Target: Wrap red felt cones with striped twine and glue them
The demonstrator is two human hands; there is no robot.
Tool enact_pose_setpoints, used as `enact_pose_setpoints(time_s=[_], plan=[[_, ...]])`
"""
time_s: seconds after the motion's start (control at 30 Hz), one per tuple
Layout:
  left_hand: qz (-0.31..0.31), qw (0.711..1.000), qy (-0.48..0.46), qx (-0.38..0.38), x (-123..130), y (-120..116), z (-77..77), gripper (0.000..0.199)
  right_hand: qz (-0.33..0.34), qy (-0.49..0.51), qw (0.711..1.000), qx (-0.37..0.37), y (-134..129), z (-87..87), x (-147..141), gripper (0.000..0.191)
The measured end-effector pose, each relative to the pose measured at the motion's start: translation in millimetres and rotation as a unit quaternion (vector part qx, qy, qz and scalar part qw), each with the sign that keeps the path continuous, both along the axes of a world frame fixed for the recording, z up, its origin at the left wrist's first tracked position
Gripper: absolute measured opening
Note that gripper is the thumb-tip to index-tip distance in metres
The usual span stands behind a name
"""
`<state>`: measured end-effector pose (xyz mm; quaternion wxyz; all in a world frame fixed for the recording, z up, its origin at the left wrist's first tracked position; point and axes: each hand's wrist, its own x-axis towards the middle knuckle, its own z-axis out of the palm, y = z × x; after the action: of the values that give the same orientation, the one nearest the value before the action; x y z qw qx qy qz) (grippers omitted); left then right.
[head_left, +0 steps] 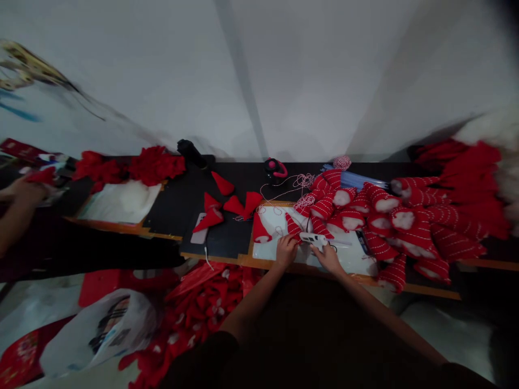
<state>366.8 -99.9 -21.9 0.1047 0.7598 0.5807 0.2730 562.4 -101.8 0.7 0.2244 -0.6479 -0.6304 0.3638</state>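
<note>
The right hand (327,258) is closed around a white glue gun (314,239), while the left hand (286,251) pinches a red striped cloth cone (292,227) on a white mat (275,220) on the table (430,289), beside a pile of matching cones (405,227).

We could read no text, label, brand or number. The printed panel on the white plastic bag (109,324), the markings on the red packet (24,151) and those on the white hot glue gun (314,239) were all too blurred or small to read.
</note>
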Motion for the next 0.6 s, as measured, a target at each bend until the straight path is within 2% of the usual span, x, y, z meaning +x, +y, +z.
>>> enact_pose_setpoints(time_s=[0.27,0.6], plan=[[0.001,1.000,0.008,-0.020,0.4,2.3,0.5,0.011,-0.006,0.024,1.000,-0.008,6.8,3.3,2.3,0.044],[-0.013,0.999,0.013,-0.044,-0.8,5.2,1.1,0.013,-0.004,0.022,1.000,-0.012,20.0,5.9,-7.6,0.049]])
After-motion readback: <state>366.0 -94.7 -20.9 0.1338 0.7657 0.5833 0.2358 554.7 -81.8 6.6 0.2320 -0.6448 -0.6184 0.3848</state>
